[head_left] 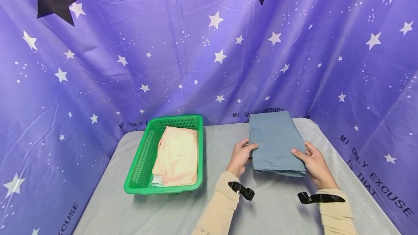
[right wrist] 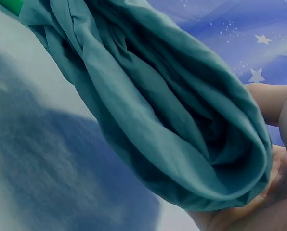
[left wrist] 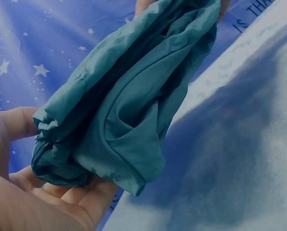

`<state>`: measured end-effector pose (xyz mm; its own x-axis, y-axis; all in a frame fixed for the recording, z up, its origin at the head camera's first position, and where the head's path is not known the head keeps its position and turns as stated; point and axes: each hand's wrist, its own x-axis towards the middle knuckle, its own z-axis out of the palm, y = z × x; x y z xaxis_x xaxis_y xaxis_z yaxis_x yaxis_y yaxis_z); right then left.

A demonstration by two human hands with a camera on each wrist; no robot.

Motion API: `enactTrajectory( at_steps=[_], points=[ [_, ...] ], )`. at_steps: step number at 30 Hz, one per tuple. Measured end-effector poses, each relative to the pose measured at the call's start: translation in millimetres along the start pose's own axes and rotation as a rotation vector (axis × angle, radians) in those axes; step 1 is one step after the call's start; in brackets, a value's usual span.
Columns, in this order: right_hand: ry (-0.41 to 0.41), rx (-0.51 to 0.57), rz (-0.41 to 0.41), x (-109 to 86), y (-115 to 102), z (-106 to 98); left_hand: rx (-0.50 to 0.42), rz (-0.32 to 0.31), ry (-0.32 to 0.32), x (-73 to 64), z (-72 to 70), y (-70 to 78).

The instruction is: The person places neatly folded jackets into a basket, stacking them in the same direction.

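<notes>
A folded blue-grey cloth (head_left: 275,142), its exact kind not clear, is held up over the right part of the table. At its left edge my left hand (head_left: 241,156) grips it, thumb on top and fingers underneath. My right hand (head_left: 315,164) pinches the opposite edge the same way. In the left wrist view the cloth (left wrist: 129,110) shows loose layers at its near end, with the left hand's fingers (left wrist: 85,202) beneath. The right wrist view shows the cloth (right wrist: 172,115) curving round in a rolled fold beside the right hand (right wrist: 283,168).
A green plastic basket (head_left: 130,188) stands on the left part of the grey-covered table (head_left: 222,140). Folded peach cloth (head_left: 179,155) lies in it, with a pale bit of cloth (head_left: 157,180) at its lower corner. A purple star-patterned curtain (head_left: 183,53) hangs behind and at both sides.
</notes>
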<state>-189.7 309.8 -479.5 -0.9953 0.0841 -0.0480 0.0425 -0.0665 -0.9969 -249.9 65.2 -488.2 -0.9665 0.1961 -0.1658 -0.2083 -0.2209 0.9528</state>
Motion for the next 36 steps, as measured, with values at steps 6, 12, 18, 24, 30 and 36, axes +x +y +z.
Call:
enactTrajectory(
  at_steps=[6, 12, 18, 24, 30, 36],
  points=[
    [-0.007, 0.043, -0.013, -0.2, -3.2, 10.7, 0.0, 0.009, 0.004, -4.9, -7.9, 7.6],
    [0.001, 0.034, -0.04, 0.7, -3.2, 20.4, -0.014, 0.005, -0.003, -7.4, -17.1, 12.6],
    [0.018, -0.039, -0.043, 1.1, -2.3, 31.2, -0.02, 0.02, -0.001, -10.3, -26.0, 15.7],
    [0.02, -0.082, -0.035, 2.1, -4.6, 39.1, -0.029, 0.02, 0.0, -14.2, -33.5, 20.1],
    [0.012, -0.11, -0.038, 3.1, -5.0, 47.7, -0.023, 0.022, 0.017, -19.1, -40.8, 26.1],
    [-0.016, -0.127, -0.043, 3.3, -5.3, 57.4, -0.013, 0.047, 0.043, -25.4, -47.9, 34.2]
  ],
)
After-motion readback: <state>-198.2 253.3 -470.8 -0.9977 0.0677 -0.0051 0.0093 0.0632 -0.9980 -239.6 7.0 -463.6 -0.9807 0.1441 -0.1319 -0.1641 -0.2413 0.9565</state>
